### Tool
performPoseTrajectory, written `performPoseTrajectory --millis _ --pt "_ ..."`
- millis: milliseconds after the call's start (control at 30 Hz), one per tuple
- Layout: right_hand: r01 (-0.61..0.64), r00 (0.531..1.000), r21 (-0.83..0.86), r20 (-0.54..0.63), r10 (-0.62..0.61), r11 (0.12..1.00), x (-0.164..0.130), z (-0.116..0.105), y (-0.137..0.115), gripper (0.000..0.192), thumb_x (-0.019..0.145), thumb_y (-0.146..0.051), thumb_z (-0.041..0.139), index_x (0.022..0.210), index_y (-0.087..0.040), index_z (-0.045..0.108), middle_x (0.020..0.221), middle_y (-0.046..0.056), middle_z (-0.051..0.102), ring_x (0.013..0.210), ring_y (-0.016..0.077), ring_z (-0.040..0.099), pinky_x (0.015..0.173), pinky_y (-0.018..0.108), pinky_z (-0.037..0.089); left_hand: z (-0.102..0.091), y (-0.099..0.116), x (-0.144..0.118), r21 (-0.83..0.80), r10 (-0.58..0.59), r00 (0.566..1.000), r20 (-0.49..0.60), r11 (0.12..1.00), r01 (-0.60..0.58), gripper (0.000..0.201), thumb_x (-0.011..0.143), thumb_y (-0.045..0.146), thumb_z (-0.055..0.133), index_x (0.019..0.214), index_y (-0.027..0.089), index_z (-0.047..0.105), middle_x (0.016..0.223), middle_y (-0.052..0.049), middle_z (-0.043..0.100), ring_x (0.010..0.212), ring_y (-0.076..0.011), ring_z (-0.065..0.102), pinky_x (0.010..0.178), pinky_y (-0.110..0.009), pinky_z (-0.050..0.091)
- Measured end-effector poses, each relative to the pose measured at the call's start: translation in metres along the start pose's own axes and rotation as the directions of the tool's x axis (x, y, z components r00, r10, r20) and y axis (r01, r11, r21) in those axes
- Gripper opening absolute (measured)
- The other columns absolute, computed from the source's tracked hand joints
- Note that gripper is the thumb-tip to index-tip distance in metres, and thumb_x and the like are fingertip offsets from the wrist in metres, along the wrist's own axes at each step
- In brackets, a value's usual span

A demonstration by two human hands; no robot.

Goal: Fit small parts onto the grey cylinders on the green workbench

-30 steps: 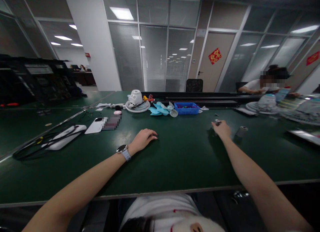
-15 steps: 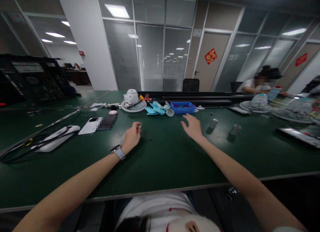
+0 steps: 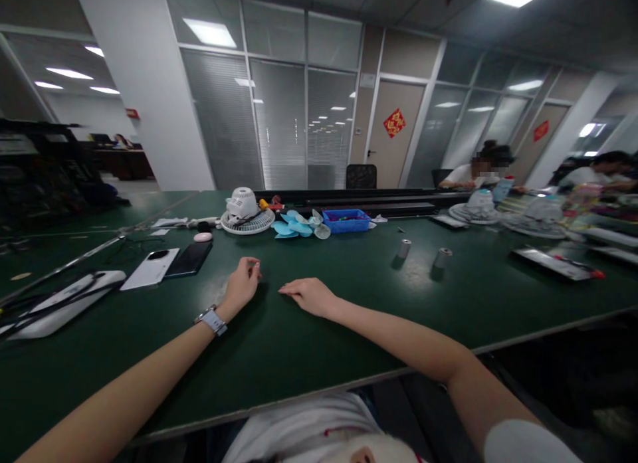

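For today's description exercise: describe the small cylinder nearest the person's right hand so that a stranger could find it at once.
Start at the blue tray at the far side of the green table. Just in front of it and to the right, two small grey cylinders stand apart on bare table. The wanted cylinder is the left one, closer to the right hand and narrower than the neighbouring cylinder.

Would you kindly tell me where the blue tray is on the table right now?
In the head view, the blue tray sits at the table's far middle, just right of the light-blue fan blades and beyond both hands.
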State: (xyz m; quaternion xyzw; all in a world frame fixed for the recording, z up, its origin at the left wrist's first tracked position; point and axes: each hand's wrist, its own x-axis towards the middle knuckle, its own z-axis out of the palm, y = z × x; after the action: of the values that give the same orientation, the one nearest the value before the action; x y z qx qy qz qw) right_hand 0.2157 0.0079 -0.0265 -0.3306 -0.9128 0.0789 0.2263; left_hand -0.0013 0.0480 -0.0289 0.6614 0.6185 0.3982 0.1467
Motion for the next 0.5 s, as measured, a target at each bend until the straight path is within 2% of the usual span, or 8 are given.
performPoseTrajectory --millis 133,200,233,267,300,367,433,500 --pt "-0.053 0.998 -0.092 -0.048 0.049 0.994 -0.008 -0.016 0.016 0.040 0.092 -0.006 0.049 0.124 -0.019 0.068 0.119 0.006 0.070 0.107 0.0158 0.066 0.096 0.030 0.050 -0.004 0.002 -0.001 0.008 0.000 1.000 0.018 1.000 0.000 0.027 0.091 0.039 0.041 0.108 0.020 0.052 0.080 -0.004 0.070 0.071 -0.0209 0.068 0.067 -0.030 0.046" --pt "-0.152 0.982 -0.203 -0.142 0.124 0.967 -0.019 -0.040 0.038 0.042 0.092 -0.007 0.046 0.127 -0.020 0.067 0.116 0.007 0.071 0.102 0.0178 0.067 0.093 0.032 0.051 -0.005 0.004 -0.002 0.005 0.002 1.000 0.030 1.000 -0.002 0.027 0.091 0.039 0.041 0.108 0.020 0.052 0.080 -0.004 0.070 0.071 -0.0208 0.068 0.066 -0.029 0.046" --pt "-0.232 0.959 -0.257 -0.220 0.177 0.938 -0.027 -0.056 0.052 0.042 0.093 -0.007 0.045 0.126 -0.020 0.067 0.115 0.007 0.071 0.101 0.0190 0.067 0.092 0.033 0.051 -0.005 0.004 -0.002 0.004 0.005 0.999 0.032 1.000 -0.005 0.028 0.091 0.039 0.041 0.108 0.020 0.052 0.080 -0.004 0.070 0.071 -0.0207 0.068 0.066 -0.029 0.047" --pt "-0.329 0.920 -0.292 -0.312 0.236 0.898 -0.036 -0.073 0.068 0.042 0.093 -0.008 0.044 0.125 -0.020 0.068 0.115 0.008 0.071 0.100 0.0204 0.067 0.093 0.034 0.050 -0.005 0.004 -0.002 0.002 0.009 0.999 0.032 1.000 -0.009 0.028 0.091 0.039 0.041 0.108 0.020 0.052 0.079 -0.004 0.070 0.070 -0.0207 0.068 0.066 -0.029 0.047" --pt "-0.435 0.862 -0.304 -0.413 0.294 0.848 -0.047 -0.091 0.084 0.040 0.093 -0.011 0.045 0.124 -0.020 0.069 0.117 0.009 0.071 0.101 0.0216 0.066 0.094 0.036 0.049 -0.004 0.004 -0.003 0.000 0.015 0.999 0.030 1.000 -0.015 0.027 0.091 0.039 0.041 0.108 0.020 0.052 0.079 -0.003 0.070 0.070 -0.0206 0.068 0.066 -0.029 0.047" --pt "-0.628 0.713 -0.278 -0.579 0.395 0.727 -0.070 -0.124 0.115 0.037 0.094 -0.017 0.046 0.121 -0.019 0.070 0.118 0.010 0.070 0.104 0.0233 0.065 0.095 0.036 0.048 -0.003 0.003 -0.002 -0.001 0.030 0.999 0.025 1.000 -0.030 0.027 0.091 0.039 0.041 0.107 0.020 0.052 0.078 -0.003 0.070 0.070 -0.0204 0.068 0.066 -0.030 0.047" --pt "-0.765 0.568 -0.221 -0.673 0.474 0.605 -0.093 -0.148 0.142 0.036 0.094 -0.019 0.046 0.121 -0.017 0.070 0.117 0.011 0.070 0.102 0.0240 0.065 0.093 0.035 0.047 -0.002 0.002 -0.002 -0.005 0.044 0.999 0.025 0.999 -0.044 0.027 0.091 0.039 0.042 0.107 0.020 0.053 0.077 -0.003 0.070 0.070 -0.0201 0.068 0.067 -0.030 0.047" --pt "-0.842 0.465 -0.168 -0.708 0.532 0.512 -0.114 -0.161 0.162 0.035 0.093 -0.019 0.047 0.120 -0.018 0.070 0.115 0.011 0.070 0.101 0.0245 0.064 0.091 0.034 0.047 -0.001 0.001 -0.002 -0.011 0.051 0.998 0.028 0.999 -0.051 0.028 0.091 0.040 0.042 0.107 0.019 0.053 0.078 -0.004 0.070 0.070 -0.0201 0.068 0.067 -0.030 0.047"
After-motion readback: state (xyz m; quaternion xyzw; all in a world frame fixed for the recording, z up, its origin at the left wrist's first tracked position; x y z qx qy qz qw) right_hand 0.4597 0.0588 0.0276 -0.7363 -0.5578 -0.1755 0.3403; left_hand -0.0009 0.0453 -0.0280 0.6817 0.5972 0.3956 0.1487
